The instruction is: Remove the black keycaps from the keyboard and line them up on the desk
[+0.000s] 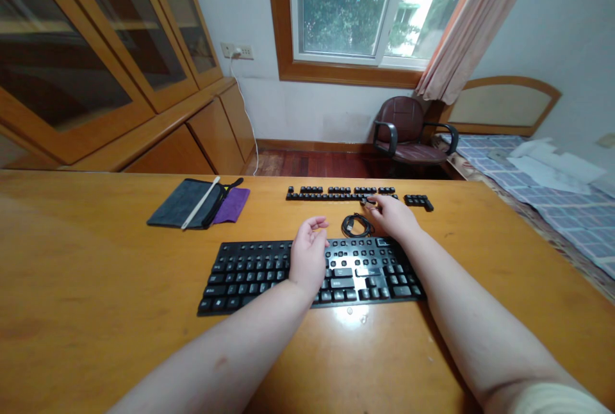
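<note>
A black keyboard [254, 279] lies on the desk before me; its upper rows show bare key stems with the keycaps off. My left hand [309, 252] is above the keyboard's middle, fingers loosely curved and apart, with nothing visible in it. Beyond the keyboard, my right hand [390, 214] reaches to the row of loose keycaps [321, 196]. Its thumb and fingertips close on a small black keycap [365, 202] just in front of that row; the fingers partly hide it. A coiled black cable [356, 226] lies between the keyboard and the keycaps, near both hands.
A separate group of keycaps [419, 201] sits right of the row. At the left lie a grey pouch [173, 202], a pale flat stick [200, 204] and a purple cloth [232, 205]. Past the desk [96, 273] stand an office chair [408, 129] and a bed [542, 170].
</note>
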Available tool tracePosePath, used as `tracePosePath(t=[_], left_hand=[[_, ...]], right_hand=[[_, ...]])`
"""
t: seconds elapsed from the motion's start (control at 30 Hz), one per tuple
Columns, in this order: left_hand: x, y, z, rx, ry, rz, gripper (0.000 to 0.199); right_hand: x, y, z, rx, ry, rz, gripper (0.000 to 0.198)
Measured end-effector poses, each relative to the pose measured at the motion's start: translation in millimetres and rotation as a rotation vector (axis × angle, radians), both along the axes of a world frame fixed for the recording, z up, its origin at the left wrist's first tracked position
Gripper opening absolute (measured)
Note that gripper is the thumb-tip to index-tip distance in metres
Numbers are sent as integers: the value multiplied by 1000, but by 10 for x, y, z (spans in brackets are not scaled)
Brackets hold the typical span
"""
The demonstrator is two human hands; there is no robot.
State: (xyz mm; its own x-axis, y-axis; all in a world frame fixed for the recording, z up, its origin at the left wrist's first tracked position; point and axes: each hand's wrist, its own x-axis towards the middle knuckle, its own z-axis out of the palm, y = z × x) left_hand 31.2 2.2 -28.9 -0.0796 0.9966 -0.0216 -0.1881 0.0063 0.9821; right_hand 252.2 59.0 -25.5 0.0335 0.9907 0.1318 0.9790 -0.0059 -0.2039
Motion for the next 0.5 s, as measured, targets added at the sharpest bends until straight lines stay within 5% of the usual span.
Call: tracePosePath(t=[0.13,0.27,0.5], left_hand=[[5,8,3,2,-10,10,21],[0,-63,19,56,13,18,19],[-96,-327,57,608,312,-168,22]], right_hand=[[-78,-89,226,-49,13,2,34],[-341,-279,396,-256,87,226,27],[-695,-470,341,-284,14,428,26]])
